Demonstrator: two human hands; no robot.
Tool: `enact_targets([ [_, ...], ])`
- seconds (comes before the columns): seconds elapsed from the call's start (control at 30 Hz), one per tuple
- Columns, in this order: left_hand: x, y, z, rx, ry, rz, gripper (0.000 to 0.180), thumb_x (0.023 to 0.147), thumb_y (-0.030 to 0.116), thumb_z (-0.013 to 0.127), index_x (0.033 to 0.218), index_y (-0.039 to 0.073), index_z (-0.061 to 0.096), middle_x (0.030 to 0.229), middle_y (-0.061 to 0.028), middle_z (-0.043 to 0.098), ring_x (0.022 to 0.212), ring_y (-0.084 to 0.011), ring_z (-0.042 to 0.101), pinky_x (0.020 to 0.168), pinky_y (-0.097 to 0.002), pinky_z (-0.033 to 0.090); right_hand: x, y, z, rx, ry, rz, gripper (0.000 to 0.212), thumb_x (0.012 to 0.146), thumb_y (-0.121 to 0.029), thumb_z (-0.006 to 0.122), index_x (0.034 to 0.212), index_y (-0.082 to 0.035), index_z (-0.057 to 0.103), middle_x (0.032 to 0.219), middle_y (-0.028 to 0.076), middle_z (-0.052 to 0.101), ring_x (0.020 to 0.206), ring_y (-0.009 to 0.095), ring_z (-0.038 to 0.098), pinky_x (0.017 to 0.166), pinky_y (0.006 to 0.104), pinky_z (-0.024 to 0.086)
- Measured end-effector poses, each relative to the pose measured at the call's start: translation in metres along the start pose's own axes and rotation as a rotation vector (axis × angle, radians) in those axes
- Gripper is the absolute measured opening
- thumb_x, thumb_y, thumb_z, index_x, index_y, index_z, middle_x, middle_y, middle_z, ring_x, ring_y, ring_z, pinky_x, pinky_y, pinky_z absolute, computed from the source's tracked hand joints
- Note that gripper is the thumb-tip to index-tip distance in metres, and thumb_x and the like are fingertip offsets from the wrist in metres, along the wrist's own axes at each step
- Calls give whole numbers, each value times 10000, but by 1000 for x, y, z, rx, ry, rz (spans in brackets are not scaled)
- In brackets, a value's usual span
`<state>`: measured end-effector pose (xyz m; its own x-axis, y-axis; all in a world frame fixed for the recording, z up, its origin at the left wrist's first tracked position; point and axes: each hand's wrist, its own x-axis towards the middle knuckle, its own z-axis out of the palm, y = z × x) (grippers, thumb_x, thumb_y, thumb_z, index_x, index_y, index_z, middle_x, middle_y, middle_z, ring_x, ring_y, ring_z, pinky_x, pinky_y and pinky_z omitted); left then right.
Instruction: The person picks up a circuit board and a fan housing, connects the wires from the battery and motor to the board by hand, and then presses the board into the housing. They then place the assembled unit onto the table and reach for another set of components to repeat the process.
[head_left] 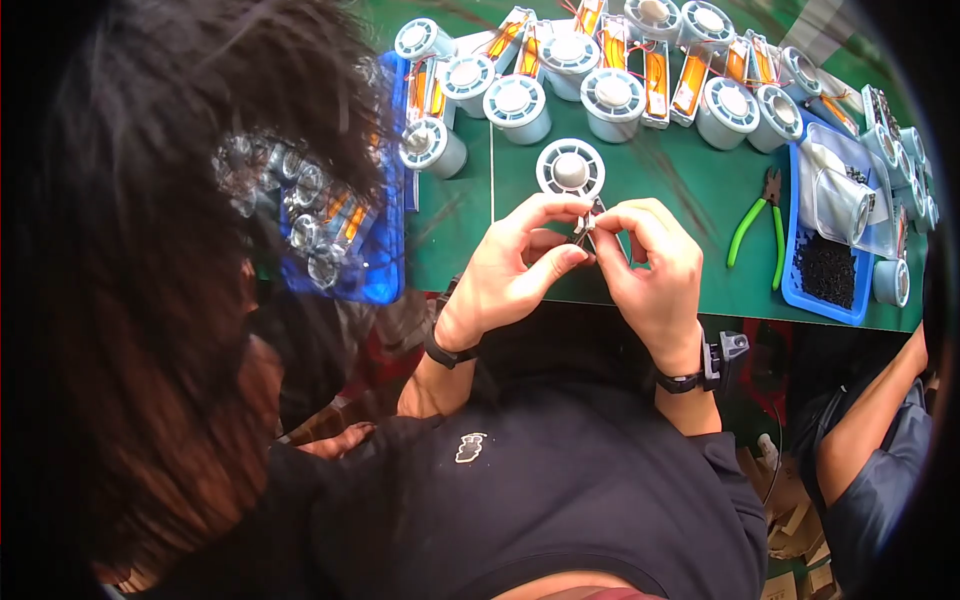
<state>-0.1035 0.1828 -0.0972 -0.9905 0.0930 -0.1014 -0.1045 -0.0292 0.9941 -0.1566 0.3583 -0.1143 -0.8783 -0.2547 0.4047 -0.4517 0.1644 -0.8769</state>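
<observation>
My left hand (pixel 508 268) and my right hand (pixel 655 262) meet above the table's near edge, fingertips almost touching. Pinched between both thumbs and forefingers is a small pale part with thin dark leads (pixel 586 226); its exact kind is too small to make out. Just beyond the fingertips stands a light-blue round housing with a slotted white rim (pixel 570 168), partly hidden by my fingers. Both hands are closed on the small part.
Similar housings (pixel 515 105) and orange-wired units (pixel 655 80) line the far side of the green table (pixel 680 180). Green-handled cutters (pixel 762 228) lie right, beside a blue tray (pixel 850 312) of small black pieces. A blue bin (pixel 385 285) sits left. People flank both sides.
</observation>
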Motion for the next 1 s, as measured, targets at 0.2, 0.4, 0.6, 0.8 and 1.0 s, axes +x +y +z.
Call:
enact_targets([
  [0.2,1,3,-3,95,-10,-11,403,951,-51,670,1340,-20,567,1235,-122,680,1025,-188,722,899,-310,587,-1,2,-2,-44,0,-19,142,815,40,788,922,-16,714,881,66,713,576,130,550,518,271,425],
  [0.4,1,3,-4,179,25,57,406,933,-38,703,1323,-11,595,1160,-128,719,1005,-176,725,891,-314,587,-3,10,-2,-181,46,-214,201,779,48,806,950,-16,723,878,94,711,681,223,671,589,327,523],
  [0.6,-1,3,-4,208,39,65,417,920,-38,715,1320,0,604,1117,-123,732,989,-176,730,885,-320,589,-1,9,0,-183,47,-253,232,761,55,810,965,-17,726,870,101,702,707,268,678,608,351,536],
  [0.8,-1,1,-5,209,58,55,426,910,-36,726,1317,0,609,1087,-117,737,971,-180,735,887,-322,589,-1,6,-1,-241,16,-263,226,769,77,782,969,-10,723,876,102,677,725,274,669,607,356,529],
  [1.0,0,2,0,217,86,58,406,905,-43,728,1294,-2,624,1116,-123,732,999,-183,731,890,-318,588,-2,-3,-4,-344,14,-217,209,790,94,743,970,-9,721,889,109,667,746,287,660,619,364,529],
])
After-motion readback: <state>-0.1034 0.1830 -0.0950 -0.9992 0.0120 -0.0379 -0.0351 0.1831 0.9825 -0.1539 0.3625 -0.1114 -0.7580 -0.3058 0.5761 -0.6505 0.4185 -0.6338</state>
